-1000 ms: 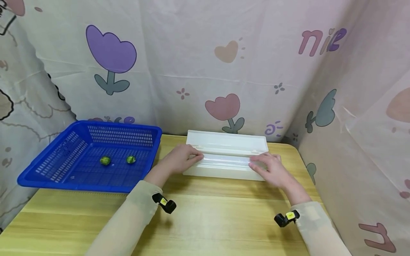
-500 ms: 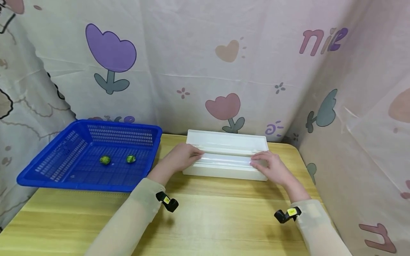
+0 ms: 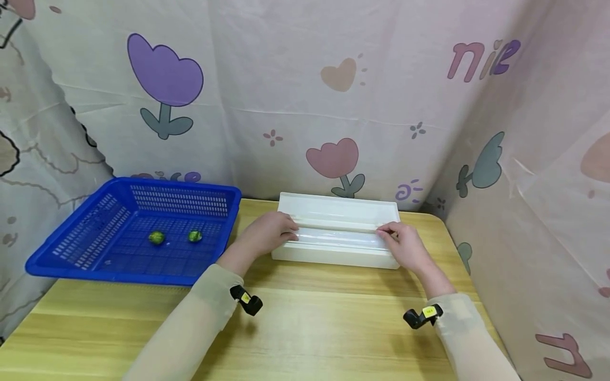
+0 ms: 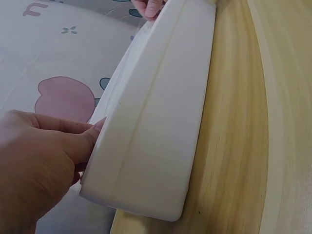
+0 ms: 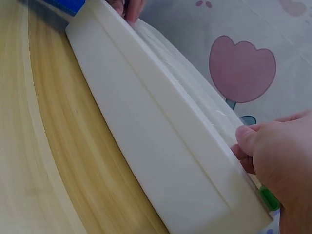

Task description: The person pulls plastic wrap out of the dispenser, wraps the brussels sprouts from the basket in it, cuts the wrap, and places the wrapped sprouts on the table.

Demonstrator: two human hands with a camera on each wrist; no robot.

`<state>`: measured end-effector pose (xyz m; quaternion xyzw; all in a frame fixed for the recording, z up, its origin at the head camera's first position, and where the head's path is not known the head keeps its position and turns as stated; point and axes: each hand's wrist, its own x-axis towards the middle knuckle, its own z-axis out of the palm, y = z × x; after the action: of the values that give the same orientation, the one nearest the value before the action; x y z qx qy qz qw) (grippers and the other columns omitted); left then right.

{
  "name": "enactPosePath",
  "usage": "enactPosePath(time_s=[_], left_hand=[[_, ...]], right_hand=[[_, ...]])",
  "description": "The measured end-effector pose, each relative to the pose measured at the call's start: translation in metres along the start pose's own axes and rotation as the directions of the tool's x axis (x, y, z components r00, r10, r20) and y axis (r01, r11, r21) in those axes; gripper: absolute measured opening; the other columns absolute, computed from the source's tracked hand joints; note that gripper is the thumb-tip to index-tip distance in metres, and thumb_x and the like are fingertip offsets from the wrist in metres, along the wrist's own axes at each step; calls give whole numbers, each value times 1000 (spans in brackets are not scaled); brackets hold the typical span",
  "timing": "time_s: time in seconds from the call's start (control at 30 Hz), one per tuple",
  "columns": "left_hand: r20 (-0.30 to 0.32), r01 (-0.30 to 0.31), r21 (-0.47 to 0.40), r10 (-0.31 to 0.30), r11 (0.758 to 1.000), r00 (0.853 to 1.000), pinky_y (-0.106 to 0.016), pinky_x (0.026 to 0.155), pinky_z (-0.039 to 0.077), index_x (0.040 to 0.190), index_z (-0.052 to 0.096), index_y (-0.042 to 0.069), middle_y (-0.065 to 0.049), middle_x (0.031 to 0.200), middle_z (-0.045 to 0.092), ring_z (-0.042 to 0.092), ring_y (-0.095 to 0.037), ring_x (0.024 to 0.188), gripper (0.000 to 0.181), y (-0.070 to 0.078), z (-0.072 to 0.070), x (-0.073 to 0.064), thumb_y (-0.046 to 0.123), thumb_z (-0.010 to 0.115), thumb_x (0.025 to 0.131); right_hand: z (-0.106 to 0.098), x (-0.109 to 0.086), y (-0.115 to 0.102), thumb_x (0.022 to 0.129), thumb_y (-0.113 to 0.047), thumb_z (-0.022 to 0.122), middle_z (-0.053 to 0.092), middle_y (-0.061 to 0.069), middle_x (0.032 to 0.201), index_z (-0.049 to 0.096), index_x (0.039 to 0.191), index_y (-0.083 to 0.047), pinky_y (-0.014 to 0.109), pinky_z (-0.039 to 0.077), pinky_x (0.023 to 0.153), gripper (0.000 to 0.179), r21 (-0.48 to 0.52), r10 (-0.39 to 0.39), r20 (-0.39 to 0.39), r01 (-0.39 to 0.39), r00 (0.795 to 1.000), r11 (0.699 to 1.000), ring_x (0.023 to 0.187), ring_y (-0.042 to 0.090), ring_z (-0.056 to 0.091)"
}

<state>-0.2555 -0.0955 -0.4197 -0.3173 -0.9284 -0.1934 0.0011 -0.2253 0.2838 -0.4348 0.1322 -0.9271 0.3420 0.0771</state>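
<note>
White box [image 3: 333, 257] on wooden table [image 3: 305, 328], with raised lid [image 3: 333, 205] along its back edge and clear film roll [image 3: 338, 238] in its front half. Left hand [image 3: 267, 233] at left end of box — thumb and fingertip together, pinching at film as far as visible. Right hand [image 3: 405, 247] at right end of box, with thumb and forefinger clamped on film.

Left of box: blue mesh basket [image 3: 143, 278], near but not touching, with two small green round items [image 3: 156, 237] inside. Behind and right of box: patterned cloth [image 3: 267, 63], close to lid. In the way: both hands, right over ends of film.

Readable: "nie" on cloth, above and right of box. Left of box, above basket rim: cut-off word, "ice" at its end. In front of box: yellow tags on black wrist cameras [image 3: 247, 300] — too small to read.

Hidden: film ends under fingers. At right end of box: green piece [image 5: 269, 198], partly behind right hand, can't identify. Sleeves [image 3: 186, 328] cut off at frame bottom.
</note>
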Motion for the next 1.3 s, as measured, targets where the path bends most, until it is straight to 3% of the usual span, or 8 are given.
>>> enactPosePath(time_s=[0.1, 0.37, 0.7, 0.87, 1.07, 1.3], left_hand=[[-6, -16, 19, 16, 1000, 1000, -35, 88, 58, 107, 83, 15, 3, 96, 73, 67, -16, 88, 12, 1, 0, 0, 21, 79, 98], [-65, -51, -17, 50, 999, 997, -37, 92, 57, 107, 83, 12, 1, 100, 75, 69, -19, 94, 13, -2, 8, 2, 20, 79, 98], [-99, 73, -163, -90, 984, 991, -36, 90, 58, 102, 84, 13, 3, 95, 74, 68, -18, 93, 8, -2, 13, 5, 16, 77, 99], [-135, 121, -168, -144, 978, 980, -37, 90, 58, 100, 78, 12, 1, 95, 71, 65, -19, 91, 8, -3, 14, 4, 16, 72, 103], [-151, 139, -158, -163, 978, 975, -38, 89, 57, 104, 69, 13, -1, 97, 68, 62, -21, 91, 7, -3, 13, 3, 18, 65, 107], [-109, 95, -189, -117, 977, 987, -35, 87, 58, 110, 75, 9, 0, 97, 69, 63, -19, 90, 11, -6, 9, 3, 16, 74, 101]], right_hand=[[1, 0, 0, 106, -8, 66, 75, 14, 106, 77, 111, -1, 50, 52, 88, 14, -2, 9, -20, -9, 1000, 1000, 95, 29, 64], [1, -2, 3, 104, -7, 69, 76, 12, 102, 78, 108, -2, 44, 51, 80, 11, -20, -10, -71, 9, 997, 1000, 87, 26, 62], [3, -3, 8, 103, -6, 69, 76, 12, 102, 78, 107, -1, 36, 51, 76, 10, -9, -7, -93, 6, 996, 1000, 87, 24, 62], [5, -1, 7, 103, -5, 70, 76, 12, 100, 78, 106, -1, 31, 51, 73, 10, 8, -19, -105, 20, 994, 1000, 86, 24, 62], [5, -1, 5, 103, -6, 70, 75, 12, 98, 78, 106, -1, 27, 49, 70, 11, 17, -6, -119, 8, 993, 1000, 83, 23, 59], [6, -1, 6, 102, -4, 70, 74, 12, 96, 79, 107, 0, 25, 48, 66, 11, 35, 10, -133, -5, 991, 999, 79, 23, 58]])
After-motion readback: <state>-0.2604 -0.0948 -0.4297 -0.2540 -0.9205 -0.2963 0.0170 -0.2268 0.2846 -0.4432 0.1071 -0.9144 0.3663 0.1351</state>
